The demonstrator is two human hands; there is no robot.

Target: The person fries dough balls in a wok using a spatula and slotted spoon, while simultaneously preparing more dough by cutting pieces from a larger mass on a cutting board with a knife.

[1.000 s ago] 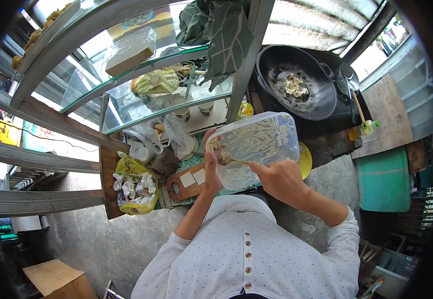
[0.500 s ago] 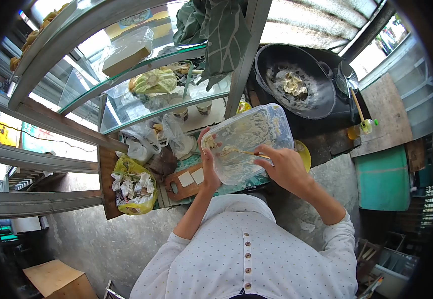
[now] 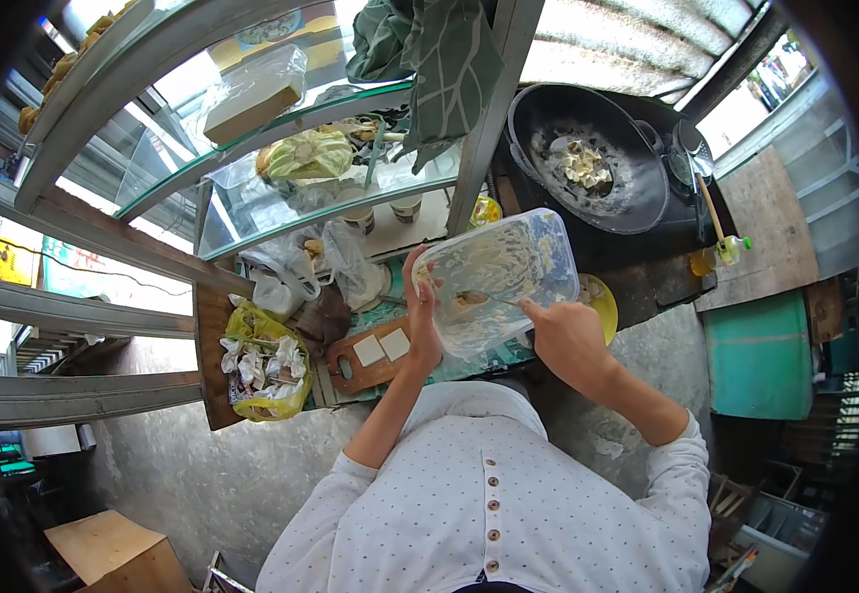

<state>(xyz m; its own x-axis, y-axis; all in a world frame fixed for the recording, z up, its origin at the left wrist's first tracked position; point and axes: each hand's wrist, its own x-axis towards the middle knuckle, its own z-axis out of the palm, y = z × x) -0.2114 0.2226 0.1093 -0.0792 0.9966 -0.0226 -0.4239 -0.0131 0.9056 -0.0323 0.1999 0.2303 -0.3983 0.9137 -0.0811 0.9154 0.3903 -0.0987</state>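
Note:
My left hand [image 3: 424,321] grips the left side of a clear plastic container [image 3: 533,259], which is tilted and smeared inside with pale batter. My right hand [image 3: 573,339] is closed round the handle of a spoon [image 3: 496,298], whose bowl rests against the container's inner wall. To the left, two white squares [image 3: 395,344] lie on a wooden board [image 3: 355,381]. Beyond the container on the right, a black wok [image 3: 637,203] holds a clump of pale yellow pieces [image 3: 585,166]. A yellow bowl [image 3: 605,314] sits partly hidden behind the container and my right hand.
At the left, a yellow plastic bag [image 3: 276,403] holds crumpled white papers. A glass case [image 3: 321,222] with a cabbage [image 3: 308,156] rises ahead on the left. Utensils [image 3: 698,163] and an upright bottle with a green cap [image 3: 731,249] are beside the wok.
The spoon's bowl and my right hand have shifted slightly right, and the spoon has turned in my grip. The fingers of my left hand have straightened along the container's side.

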